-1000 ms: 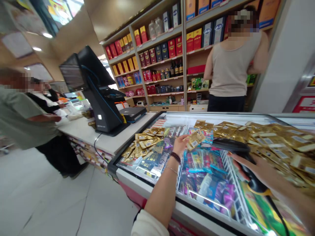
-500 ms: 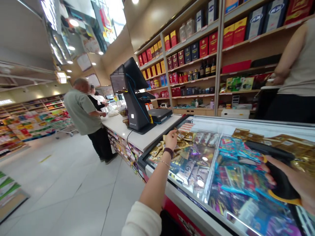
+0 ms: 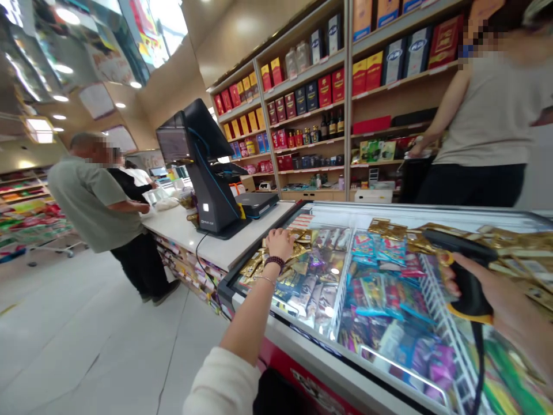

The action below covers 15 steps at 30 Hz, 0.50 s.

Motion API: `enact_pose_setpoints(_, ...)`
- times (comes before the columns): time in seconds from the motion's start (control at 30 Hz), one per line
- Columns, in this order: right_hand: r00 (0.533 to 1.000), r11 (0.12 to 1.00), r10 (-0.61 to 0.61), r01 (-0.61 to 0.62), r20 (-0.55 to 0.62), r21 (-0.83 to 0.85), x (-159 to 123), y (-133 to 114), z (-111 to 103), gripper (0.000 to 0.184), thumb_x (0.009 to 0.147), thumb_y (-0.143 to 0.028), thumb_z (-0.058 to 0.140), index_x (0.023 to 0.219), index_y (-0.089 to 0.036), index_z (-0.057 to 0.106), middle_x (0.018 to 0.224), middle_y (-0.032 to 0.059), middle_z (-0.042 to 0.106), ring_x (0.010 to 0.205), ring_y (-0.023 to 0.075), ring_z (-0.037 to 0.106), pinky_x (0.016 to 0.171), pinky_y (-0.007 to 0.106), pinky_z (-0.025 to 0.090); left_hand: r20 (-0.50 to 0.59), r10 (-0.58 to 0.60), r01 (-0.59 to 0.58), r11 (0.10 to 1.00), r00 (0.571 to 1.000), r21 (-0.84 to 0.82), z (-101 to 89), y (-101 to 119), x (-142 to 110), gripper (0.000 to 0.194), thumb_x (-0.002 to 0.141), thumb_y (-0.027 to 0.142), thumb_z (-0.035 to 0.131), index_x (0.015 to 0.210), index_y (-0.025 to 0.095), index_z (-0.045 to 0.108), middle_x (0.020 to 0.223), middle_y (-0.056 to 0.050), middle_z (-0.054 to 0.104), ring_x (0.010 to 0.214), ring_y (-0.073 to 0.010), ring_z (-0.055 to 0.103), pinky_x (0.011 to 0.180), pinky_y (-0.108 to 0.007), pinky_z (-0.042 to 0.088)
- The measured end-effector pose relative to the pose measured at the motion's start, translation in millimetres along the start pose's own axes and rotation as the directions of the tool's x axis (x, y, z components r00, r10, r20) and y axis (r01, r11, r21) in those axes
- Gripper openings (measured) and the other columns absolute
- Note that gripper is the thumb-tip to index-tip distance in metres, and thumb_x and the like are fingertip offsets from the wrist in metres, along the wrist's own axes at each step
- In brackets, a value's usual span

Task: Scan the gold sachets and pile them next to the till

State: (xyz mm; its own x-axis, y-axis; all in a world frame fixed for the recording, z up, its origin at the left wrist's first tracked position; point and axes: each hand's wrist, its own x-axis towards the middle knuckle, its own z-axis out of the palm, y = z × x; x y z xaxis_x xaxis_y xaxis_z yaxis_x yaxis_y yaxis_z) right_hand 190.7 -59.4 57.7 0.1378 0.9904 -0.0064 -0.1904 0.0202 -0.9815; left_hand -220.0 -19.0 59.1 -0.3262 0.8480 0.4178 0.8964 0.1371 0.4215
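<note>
My left hand [image 3: 280, 244], with a beaded bracelet at the wrist, reaches over the far left end of the chest freezer [image 3: 280, 333]. Its fingers are spread above gold-wrapped packets [image 3: 301, 249]; whether they touch them I cannot tell. My right hand [image 3: 496, 294] grips a black and yellow barcode scanner [image 3: 460, 244] by its handle, with a cord hanging down. Below the scanner lie blue packets [image 3: 378, 294] and a white wire divider [image 3: 444, 328]. More gold packets [image 3: 527, 265] lie beyond it at the right.
A counter [image 3: 181, 230] adjoins the freezer and carries a black checkout terminal [image 3: 211, 173]. One person [image 3: 93, 190] stands at the counter on the left; another person [image 3: 488, 121] stands behind the freezer. Shelves [image 3: 311, 135] of boxes and bottles line the back wall.
The view has swung to the right, so the scene has shifted left. My left hand's fingers have spread from a curled shape. The scanner stays in my right hand.
</note>
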Motion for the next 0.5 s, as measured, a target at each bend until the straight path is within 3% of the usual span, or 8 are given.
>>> enact_pose_setpoints(0.1, 0.998, 0.985, 0.044, -0.037, -0.037, 0.166, -2, -13, -28, 0.033, 0.066, -0.045, 0.088, 0.082, -0.024, 0.068, 0.066, 0.0001, 0.05, 0.049, 0.0123, 0.044, 0.037, 0.024, 0.038, 0.043, 0.159, -0.153, 0.98, 0.986, -0.124, 13.4, 37, -5, 0.03, 0.095, 0.033, 0.057, 0.118, 0.023, 0.074, 0.135, -0.014, 0.067, 0.134, -0.0339, 0.047, 0.117, -0.047, 0.029)
enact_pose_setpoints(0.27, 0.987, 0.984, -0.003, 0.032, -0.161, 0.177, -18, -30, -91, 0.023, 0.077, -0.041, 0.081, 0.085, -0.023, 0.068, 0.069, -0.0002, 0.05, 0.05, 0.0115, 0.044, 0.039, 0.024, 0.038, 0.11, 0.397, -0.307, 0.833, 0.911, -0.459, 56.8, 121, -30, 0.022, 0.091, 0.027, 0.062, 0.107, 0.021, 0.076, 0.121, -0.014, 0.074, 0.122, -0.0318, 0.061, 0.117, -0.043, 0.033)
enact_pose_setpoints(0.4, 0.972, 0.978, -0.03, 0.077, -0.232, 0.194, -31, -31, -129, 0.022, 0.083, -0.042, 0.075, 0.085, -0.024, 0.063, 0.07, -0.0012, 0.047, 0.051, 0.0112, 0.042, 0.042, 0.025, 0.037, 0.174, 0.443, -0.231, 0.716, 0.879, -0.658, 96.9, 195, -65, 0.026, 0.085, 0.032, 0.071, 0.109, 0.021, 0.074, 0.121, -0.014, 0.074, 0.124, -0.0344, 0.06, 0.117, -0.044, 0.035)
enact_pose_setpoints(0.5, 0.972, 0.983, -0.048, 0.087, -0.231, 0.161, -37, -26, -137, 0.026, 0.081, -0.044, 0.077, 0.088, -0.024, 0.061, 0.07, -0.0014, 0.049, 0.052, 0.0121, 0.043, 0.043, 0.027, 0.036, 0.221, 0.382, -0.145, 0.729, 0.897, -0.669, 122.9, 240, -95, 0.042, 0.076, 0.041, 0.08, 0.111, 0.019, 0.073, 0.125, -0.019, 0.07, 0.131, -0.0413, 0.053, 0.118, -0.051, 0.03)
